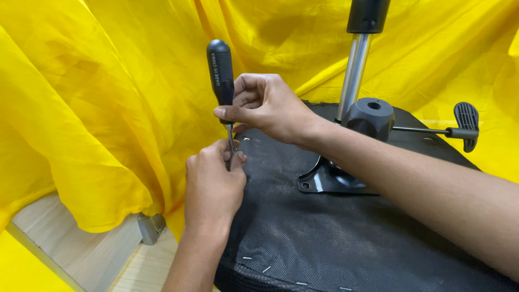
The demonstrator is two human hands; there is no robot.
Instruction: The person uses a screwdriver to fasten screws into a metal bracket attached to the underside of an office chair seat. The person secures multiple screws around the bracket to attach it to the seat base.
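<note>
Screwdriver (221, 73) at upper centre of the frame, upright; its tip and whatever it meets are hidden behind my left hand (213, 186), whose fingers pinch closed around the lower shaft. My right hand (265, 107) curls around the base of the black handle, thumb and fingers gripping it. One upturned seat base (324, 238), black fabric, runs out of frame at the lower right. One gas-lift column (354, 70) is cut off at the top edge. One lever (466, 127) at right. Yellow cloth (97, 108) covers the background.
</note>
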